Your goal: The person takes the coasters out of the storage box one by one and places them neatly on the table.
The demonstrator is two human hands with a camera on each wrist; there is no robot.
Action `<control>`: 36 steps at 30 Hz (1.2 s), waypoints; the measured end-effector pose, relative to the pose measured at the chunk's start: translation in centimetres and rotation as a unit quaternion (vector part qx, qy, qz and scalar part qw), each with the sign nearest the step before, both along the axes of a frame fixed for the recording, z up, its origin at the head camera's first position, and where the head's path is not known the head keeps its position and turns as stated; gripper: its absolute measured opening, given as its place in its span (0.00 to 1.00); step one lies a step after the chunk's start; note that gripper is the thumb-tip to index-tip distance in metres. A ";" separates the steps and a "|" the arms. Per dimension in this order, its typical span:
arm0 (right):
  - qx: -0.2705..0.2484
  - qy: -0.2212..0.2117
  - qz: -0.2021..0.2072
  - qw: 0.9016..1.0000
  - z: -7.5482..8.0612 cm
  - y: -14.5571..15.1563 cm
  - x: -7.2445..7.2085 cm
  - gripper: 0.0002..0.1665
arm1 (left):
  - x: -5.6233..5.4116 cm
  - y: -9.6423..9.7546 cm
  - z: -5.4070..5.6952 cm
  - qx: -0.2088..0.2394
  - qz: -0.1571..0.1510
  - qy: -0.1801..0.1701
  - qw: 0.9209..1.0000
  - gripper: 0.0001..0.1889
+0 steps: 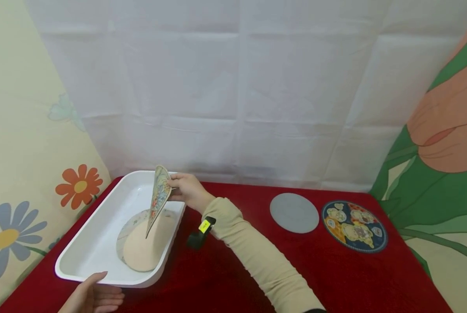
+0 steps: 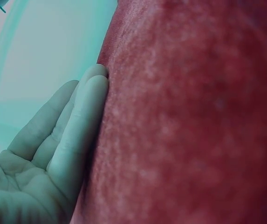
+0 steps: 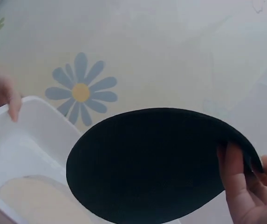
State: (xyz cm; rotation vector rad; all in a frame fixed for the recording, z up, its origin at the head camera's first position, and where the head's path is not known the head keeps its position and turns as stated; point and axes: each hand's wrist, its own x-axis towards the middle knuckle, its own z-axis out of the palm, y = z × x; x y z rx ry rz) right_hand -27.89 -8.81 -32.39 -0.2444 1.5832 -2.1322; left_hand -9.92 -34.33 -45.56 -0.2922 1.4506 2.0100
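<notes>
My right hand (image 1: 188, 189) pinches a thin round mat (image 1: 160, 195) by its edge, thumb on one side and fingers on the other. The mat hangs steeply tilted over a white plastic tub (image 1: 88, 256); one side has a colourful print, the other (image 3: 142, 168) is plain black. Inside the tub lie a plain beige disc (image 1: 139, 252) and, partly hidden under it, a pale patterned disc (image 1: 123, 234). My left hand (image 1: 96, 295) is at the tub's near left corner, thumb at the rim, straight fingers (image 2: 79, 126) low along the outside near the cloth.
A plain grey disc (image 1: 294, 213) and a dark blue round mat (image 1: 354, 227) with cartoon pictures lie side by side on the right of the red cloth (image 1: 233, 269). A white sheet (image 1: 237, 87) hangs behind, with flower-patterned fabric at both sides.
</notes>
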 end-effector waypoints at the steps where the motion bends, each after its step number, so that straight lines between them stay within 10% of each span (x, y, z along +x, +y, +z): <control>1: -0.005 -0.002 -0.001 1.000 0.1 0.2 -0.1 0.18 | 0.0 0.0 0.0 0.000 0.000 0.000 1.000 0.31; 36: -0.034 0.014 -0.095 0.995 2.0 7.9 -3.4 0.17 | -0.1 0.1 0.2 -0.016 0.014 0.000 1.000 0.31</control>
